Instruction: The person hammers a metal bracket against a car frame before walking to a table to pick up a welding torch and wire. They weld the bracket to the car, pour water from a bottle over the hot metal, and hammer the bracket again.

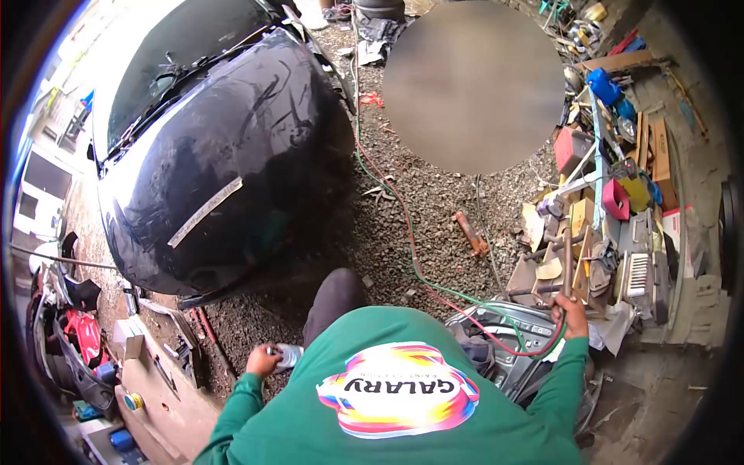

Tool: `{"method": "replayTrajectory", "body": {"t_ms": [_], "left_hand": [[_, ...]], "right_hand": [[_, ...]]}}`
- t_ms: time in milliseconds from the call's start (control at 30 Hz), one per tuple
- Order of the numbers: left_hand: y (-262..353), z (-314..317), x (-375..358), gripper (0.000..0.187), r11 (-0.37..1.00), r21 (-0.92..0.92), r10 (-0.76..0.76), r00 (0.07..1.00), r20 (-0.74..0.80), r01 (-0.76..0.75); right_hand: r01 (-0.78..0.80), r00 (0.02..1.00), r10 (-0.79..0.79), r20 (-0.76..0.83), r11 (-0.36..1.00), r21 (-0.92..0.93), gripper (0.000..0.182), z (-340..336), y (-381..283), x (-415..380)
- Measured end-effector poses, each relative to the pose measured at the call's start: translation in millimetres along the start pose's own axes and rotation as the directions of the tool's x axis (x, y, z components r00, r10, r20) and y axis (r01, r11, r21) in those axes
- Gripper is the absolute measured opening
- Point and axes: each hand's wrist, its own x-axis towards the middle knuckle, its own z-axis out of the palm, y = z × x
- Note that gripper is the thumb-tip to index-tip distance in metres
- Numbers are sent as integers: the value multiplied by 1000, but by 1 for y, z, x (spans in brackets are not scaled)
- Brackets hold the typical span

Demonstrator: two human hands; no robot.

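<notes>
My left hand [263, 360] is closed at the lower left, beside my leg. From it a small whitish, see-through thing [289, 357] sticks out, which looks like a plastic bottle or cup. On the right, my right hand [572, 315] is wrapped round the lower end of a brown, rusty metal bar [567, 263] that stands up over a pile of parts. A red hose [496, 346] curves up close under that hand, with a green hose [480, 299] beside it. Below lies a grey metal panel [535, 329], partly hidden by my green sleeve.
A dark car [225, 155] with a strip of tape [205, 211] on its bonnet stands at the left. Tools, boxes and a blue container [604, 87] crowd the right side. A rusty metal part [470, 234] lies on the gravel [434, 209]. A beige panel [167, 395] is lower left.
</notes>
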Motion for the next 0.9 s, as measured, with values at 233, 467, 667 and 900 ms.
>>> {"method": "replayTrajectory", "body": {"t_ms": [233,467,667,900], "left_hand": [[253,-38,120,38,932,283,232,973,21,-228],[474,-81,245,37,891,208,417,909,-21,-404],[640,-186,295,30,822,97,568,819,-80,-561],[768,-338,306,22,838,-11,507,786,-353,-546]], "right_hand": [[164,983,-159,-94,985,45,34,-19,-37,-18],[-62,980,35,-195,988,-138,31,61,-66,125],[-331,939,343,-28,878,-346,24,157,-107,328],[86,958,179,225,569,-818,23,191,-166,504]]}}
